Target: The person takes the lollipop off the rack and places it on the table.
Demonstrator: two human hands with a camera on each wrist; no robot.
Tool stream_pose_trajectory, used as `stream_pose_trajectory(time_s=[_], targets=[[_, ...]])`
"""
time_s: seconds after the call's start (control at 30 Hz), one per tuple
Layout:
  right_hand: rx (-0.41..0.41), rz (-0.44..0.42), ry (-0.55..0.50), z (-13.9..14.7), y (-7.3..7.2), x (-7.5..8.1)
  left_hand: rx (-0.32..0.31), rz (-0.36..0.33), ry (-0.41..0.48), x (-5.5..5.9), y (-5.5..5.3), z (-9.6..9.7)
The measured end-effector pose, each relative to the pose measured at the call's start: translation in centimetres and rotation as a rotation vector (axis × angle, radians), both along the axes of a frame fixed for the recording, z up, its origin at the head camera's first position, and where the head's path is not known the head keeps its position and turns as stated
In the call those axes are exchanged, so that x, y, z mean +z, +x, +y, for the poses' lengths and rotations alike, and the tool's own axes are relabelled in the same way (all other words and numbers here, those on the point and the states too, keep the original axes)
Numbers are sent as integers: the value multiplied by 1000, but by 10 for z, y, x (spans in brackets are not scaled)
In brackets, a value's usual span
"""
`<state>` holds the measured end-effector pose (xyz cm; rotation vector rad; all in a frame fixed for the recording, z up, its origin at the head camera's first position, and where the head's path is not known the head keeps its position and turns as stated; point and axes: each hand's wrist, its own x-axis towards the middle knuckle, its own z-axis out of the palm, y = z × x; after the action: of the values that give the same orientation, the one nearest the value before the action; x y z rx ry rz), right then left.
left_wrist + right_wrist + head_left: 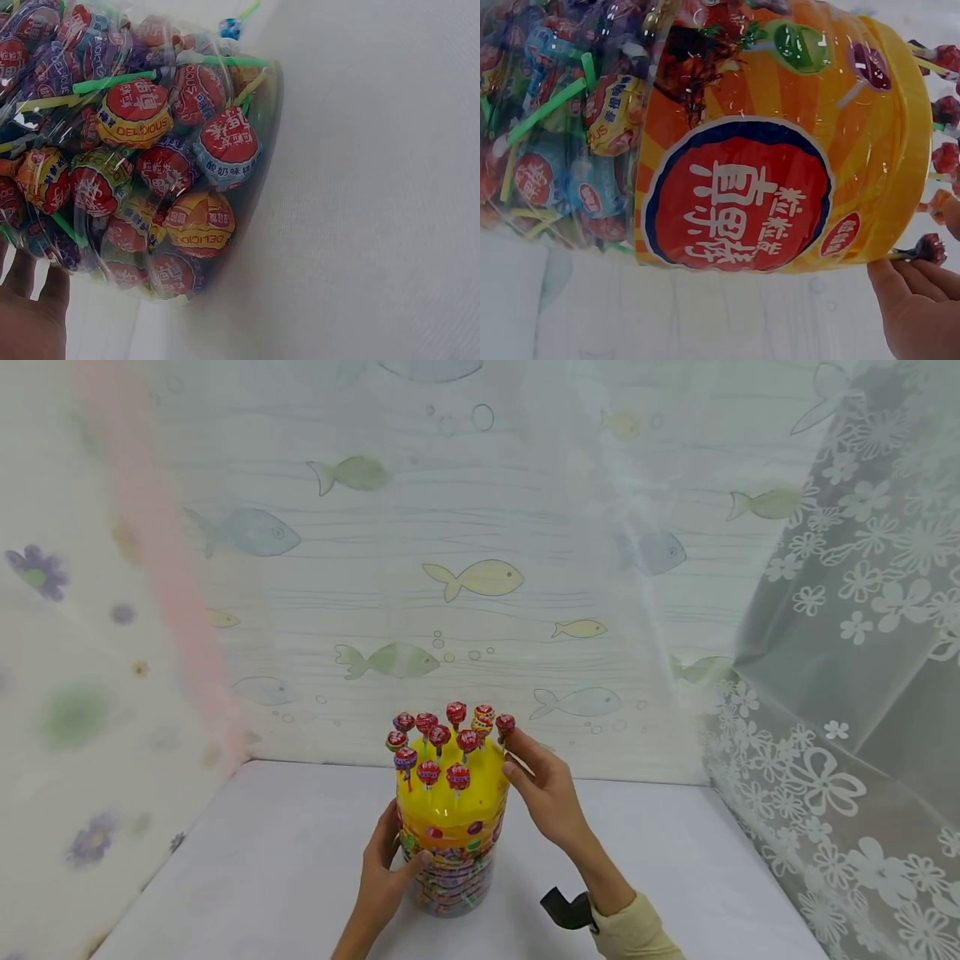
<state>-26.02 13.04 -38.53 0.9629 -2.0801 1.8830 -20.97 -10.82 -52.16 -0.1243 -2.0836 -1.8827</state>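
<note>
A clear plastic jar of wrapped lollipops (453, 885) stands upright on the white table, under a yellow lid (442, 806). Several red-wrapped lollipops (439, 737) stick up out of the lid. My left hand (382, 872) grips the jar's lower side, thumb in front and fingers round the left. At the lid's right edge my right hand (551, 785) pinches a lollipop (506, 724) by its stick, just below the candy. The right wrist view has that dark red lollipop (930, 248) beside the fingertips. An orange label (739, 199) wraps the jar's upper part.
In the left wrist view a blue lollipop (231, 28) with a green stick shows just beyond the jar. A fish-patterned curtain (480, 677) hangs behind the table (630, 843), and a flowered one (832, 777) on the right. A black strap piece (566, 910) juts from the right wrist.
</note>
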Motion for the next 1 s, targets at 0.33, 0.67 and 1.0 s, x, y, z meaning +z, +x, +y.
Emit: stream_pose_trajectory(time_s=[0.33,0.67,1.0], targets=[[-149,-76,-60,-6,-9,4,-6,-8,9,1,0,-1],[-222,-68,-78,-9,-20,8,-3,-14,13,3,1,0],[-241,-25,-113,-12,-27,6,-20,-32,31,2,2,-1]])
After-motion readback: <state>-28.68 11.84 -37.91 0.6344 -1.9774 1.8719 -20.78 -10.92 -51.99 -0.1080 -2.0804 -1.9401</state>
